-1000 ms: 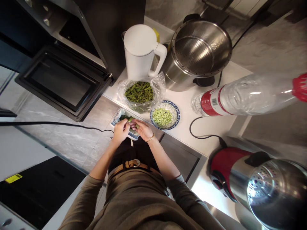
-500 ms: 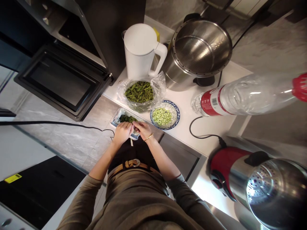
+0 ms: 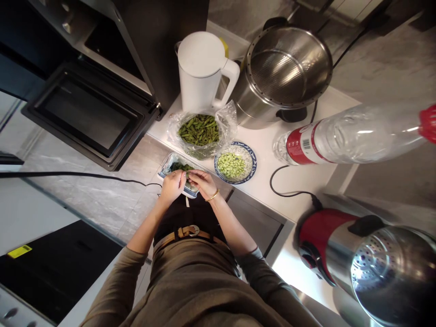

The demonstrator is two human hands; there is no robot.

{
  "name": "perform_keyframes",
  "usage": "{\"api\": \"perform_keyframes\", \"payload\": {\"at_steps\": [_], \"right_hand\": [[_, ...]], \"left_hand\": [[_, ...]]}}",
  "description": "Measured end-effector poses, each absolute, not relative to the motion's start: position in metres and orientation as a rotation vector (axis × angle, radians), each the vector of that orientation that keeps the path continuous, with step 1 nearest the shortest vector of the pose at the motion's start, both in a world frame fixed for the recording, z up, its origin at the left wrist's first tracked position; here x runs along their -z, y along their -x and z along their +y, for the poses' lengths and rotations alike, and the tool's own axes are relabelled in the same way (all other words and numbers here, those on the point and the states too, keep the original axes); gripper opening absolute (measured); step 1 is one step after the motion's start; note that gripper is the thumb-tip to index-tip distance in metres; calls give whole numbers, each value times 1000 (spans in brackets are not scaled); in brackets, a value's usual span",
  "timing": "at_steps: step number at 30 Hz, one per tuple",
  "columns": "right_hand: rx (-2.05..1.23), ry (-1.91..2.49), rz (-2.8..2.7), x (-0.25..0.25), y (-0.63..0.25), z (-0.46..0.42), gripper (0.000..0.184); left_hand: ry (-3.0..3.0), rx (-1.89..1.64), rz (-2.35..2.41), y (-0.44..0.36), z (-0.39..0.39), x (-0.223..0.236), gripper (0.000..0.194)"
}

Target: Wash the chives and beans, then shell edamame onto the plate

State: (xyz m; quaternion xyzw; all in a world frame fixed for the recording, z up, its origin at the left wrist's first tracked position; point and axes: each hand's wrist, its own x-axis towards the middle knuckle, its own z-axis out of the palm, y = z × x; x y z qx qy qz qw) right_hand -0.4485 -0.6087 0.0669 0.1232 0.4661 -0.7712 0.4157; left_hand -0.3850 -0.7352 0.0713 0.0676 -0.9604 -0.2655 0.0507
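Note:
Over a small bin [image 3: 193, 194] lined with a plastic bag, my two hands are close together with fingers pinched. Between them is a small green edamame pod [image 3: 187, 176], mostly covered by the fingers. My left hand [image 3: 172, 186] is closed on one side of it, and my right hand [image 3: 204, 183], with a bracelet at the wrist, pinches the other. Dark green empty pods [image 3: 180, 166] lie in the bin. Just beyond, a clear plastic bag [image 3: 225, 122] holds many whole pods [image 3: 199, 130]. Shelled beans [image 3: 231, 165] lie on a blue-rimmed plate [image 3: 252, 156].
A white pitcher [image 3: 199, 68] and a steel pot [image 3: 260, 106] stand at the back of the counter. To the right are a large plastic bottle [image 3: 354, 134] and a red and steel appliance [image 3: 320, 236]. An open oven door [image 3: 85, 116] juts out at left.
My fingertips have parted slightly, and more of the green pod shows between them. My left hand has turned a little. The surrounding things stay put, with a slight shift of the view.

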Motion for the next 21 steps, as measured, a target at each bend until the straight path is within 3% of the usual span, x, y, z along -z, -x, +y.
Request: {"api": "perform_keyframes", "payload": {"at_steps": [4, 8, 16, 21], "right_hand": [[1793, -230, 1130, -61, 456, -600, 23], [1760, -246, 1050, -55, 455, -597, 23], [1868, -338, 926, -47, 453, -593, 22], [2101, -484, 996, -38, 468, -570, 21]], "left_hand": [[-3, 496, -3047, 383, -737, -74, 34], [48, 492, -3097, 381, -739, -74, 33], [-220, 525, -3093, 377, -750, -67, 38], [-381, 466, -3306, 382, -754, -40, 39]]}}
